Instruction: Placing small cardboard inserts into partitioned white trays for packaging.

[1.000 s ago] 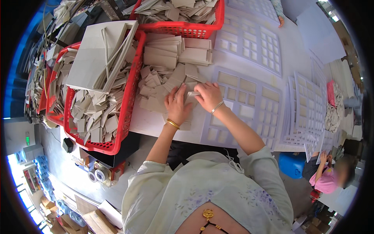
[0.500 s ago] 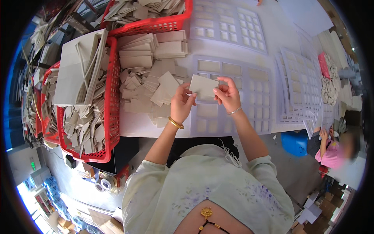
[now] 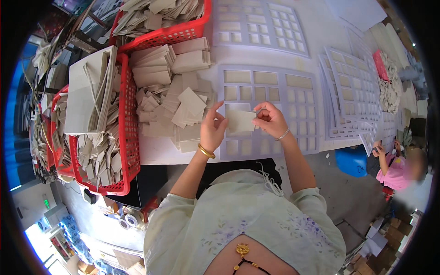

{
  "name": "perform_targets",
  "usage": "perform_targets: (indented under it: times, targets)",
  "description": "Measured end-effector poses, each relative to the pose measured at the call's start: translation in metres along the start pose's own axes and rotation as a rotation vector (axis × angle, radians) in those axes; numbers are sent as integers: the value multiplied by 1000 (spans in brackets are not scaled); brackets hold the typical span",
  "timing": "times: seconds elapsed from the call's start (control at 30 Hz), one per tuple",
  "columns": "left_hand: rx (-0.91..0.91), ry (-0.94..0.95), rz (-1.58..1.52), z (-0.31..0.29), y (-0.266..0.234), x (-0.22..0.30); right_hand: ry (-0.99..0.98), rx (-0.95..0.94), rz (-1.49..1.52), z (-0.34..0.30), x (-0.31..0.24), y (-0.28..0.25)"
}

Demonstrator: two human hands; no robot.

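Observation:
A pale grey cardboard rectangle [image 3: 240,121] hangs just above a white frame sheet [image 3: 280,77] that has rows of rectangular cut-outs. My right hand [image 3: 271,120] pinches the card by its right edge between thumb and fingers. Close to the card's left edge is my left hand [image 3: 213,133], its index finger and thumb apart and no grip on the card visible. Most cut-outs in the sheet show grey-beige; those beneath the card and hands are partly hidden. Left of the sheet lie loose cardboard pieces [image 3: 192,101] in an overlapping heap.
Red plastic baskets [image 3: 133,114] of card pieces stand left, one topped with large boards [image 3: 87,91]. Stacked cards [image 3: 190,59] lie behind the heap. Another frame sheet [image 3: 261,23] lies farther back; more [image 3: 350,87] are piled right. A person in pink [image 3: 396,172] is at far right.
The card has come down toward the frame sheet. My left fingers have parted from its left edge, while my right hand still pinches it. The view has shifted slightly.

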State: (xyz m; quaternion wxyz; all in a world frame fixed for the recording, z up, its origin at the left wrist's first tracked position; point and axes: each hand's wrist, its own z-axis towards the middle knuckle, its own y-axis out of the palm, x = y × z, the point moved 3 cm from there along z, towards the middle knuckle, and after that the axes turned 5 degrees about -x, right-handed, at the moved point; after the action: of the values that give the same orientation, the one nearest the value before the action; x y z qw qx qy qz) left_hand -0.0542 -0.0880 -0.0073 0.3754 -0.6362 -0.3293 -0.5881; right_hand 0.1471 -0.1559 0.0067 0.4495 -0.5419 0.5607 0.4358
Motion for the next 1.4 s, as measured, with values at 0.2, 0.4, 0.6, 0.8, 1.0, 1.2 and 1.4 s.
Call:
perform_targets:
  times: [0.2, 0.4, 0.6, 0.8, 1.0, 1.2, 1.4]
  targets:
    - [44, -125, -44, -20, 3, -6, 120, 74, 89, -2, 16, -17]
    - [-88, -120, 332, -28, 5, -39, 61, 390, 140, 0, 33, -42]
    - [-120, -35, 499, -18, 15, -47, 45, 388, 176, 9, 39, -28]
    - [-148, -114, 546, -24, 18, -32, 53, 358, -44, 22, 44, -15]
    - [-142, -19, 671, -32, 14, -28, 80, 291, -159, 29, 47, -8]
    - [-248, 133, 973, -45, 15, -24, 45, 314, -272, 33, 51, 0]
    - [-319, 287, 1156, -48, 20, -27, -85, 331, -594, 38, 50, 10]
